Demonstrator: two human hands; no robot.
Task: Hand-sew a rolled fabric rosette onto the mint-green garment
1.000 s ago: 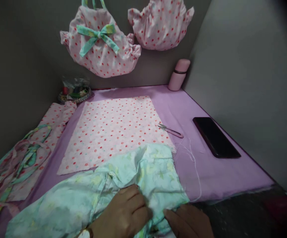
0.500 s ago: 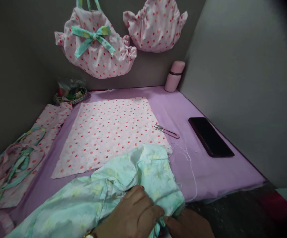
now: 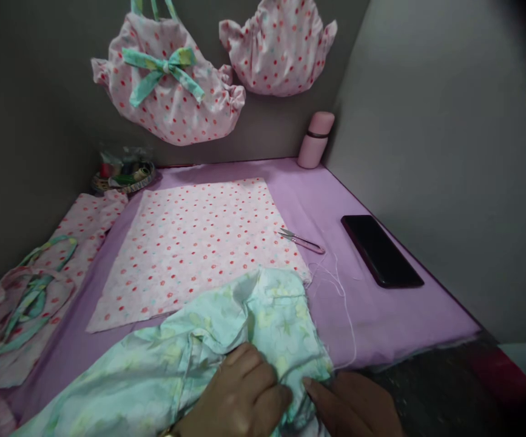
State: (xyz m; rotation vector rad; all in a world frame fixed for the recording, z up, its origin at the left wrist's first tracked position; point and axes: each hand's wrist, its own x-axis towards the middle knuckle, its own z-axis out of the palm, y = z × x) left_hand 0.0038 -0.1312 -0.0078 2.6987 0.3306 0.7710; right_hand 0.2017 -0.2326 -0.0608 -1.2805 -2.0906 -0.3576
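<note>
From where I stand, a person's left hand (image 3: pixel 244 391) and right hand (image 3: pixel 358 403) meet at the near edge of a table covered in lilac cloth (image 3: pixel 363 315). Between them, spread across the near part of the table, lies a rumpled mint-green fabric piece with pale yellow patterning (image 3: pixel 285 309). The left fingers are curled down on its gathered folds, grasping them, seemingly to steady the fabric. The right thumb points inward against the fabric's edge; the other right fingertips are hidden, so I cannot tell whether they grip. The hands sit close together, perhaps so both can manage the same small fold. Beyond, a flat pink cotton sheet with red dots (image 3: pixel 199 243) lies partly beneath the mint fabric, probably spread to avoid creases. Small pink-handled thread snips (image 3: pixel 306 243) rest at its right edge, near a loose white thread (image 3: pixel 347 309), likely for easy reach. A black rectangular phone (image 3: pixel 381 252) lies farther right, and a pink cylindrical flask (image 3: pixel 316 141) stands at the back, apparently out of the way.
</note>
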